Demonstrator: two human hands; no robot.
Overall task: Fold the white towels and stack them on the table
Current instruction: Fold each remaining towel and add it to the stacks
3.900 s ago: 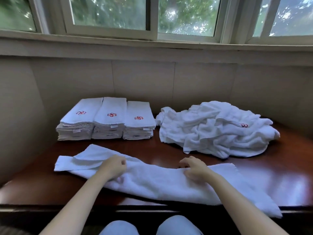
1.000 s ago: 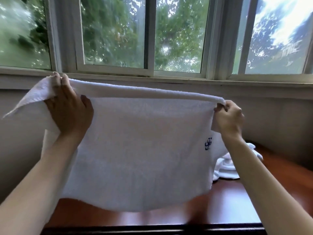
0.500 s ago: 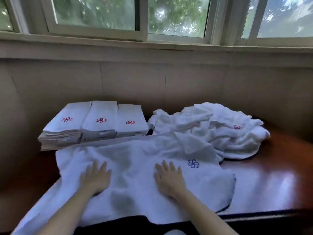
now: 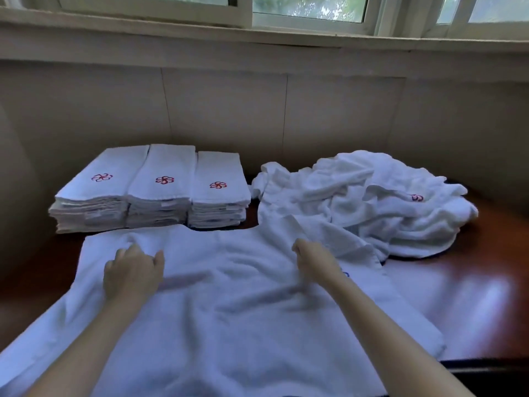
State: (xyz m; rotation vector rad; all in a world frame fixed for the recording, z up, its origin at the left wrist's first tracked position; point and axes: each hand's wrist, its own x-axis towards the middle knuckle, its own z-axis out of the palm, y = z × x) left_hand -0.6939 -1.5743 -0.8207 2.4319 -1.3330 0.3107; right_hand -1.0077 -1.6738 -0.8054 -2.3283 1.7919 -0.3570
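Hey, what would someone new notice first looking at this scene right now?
The big white towel spread across the front of the dark wooden table, with the left hand and right hand on it. Behind it on the left stand three neat stacks of folded towels with red emblems; on the right lies a crumpled towel pile.
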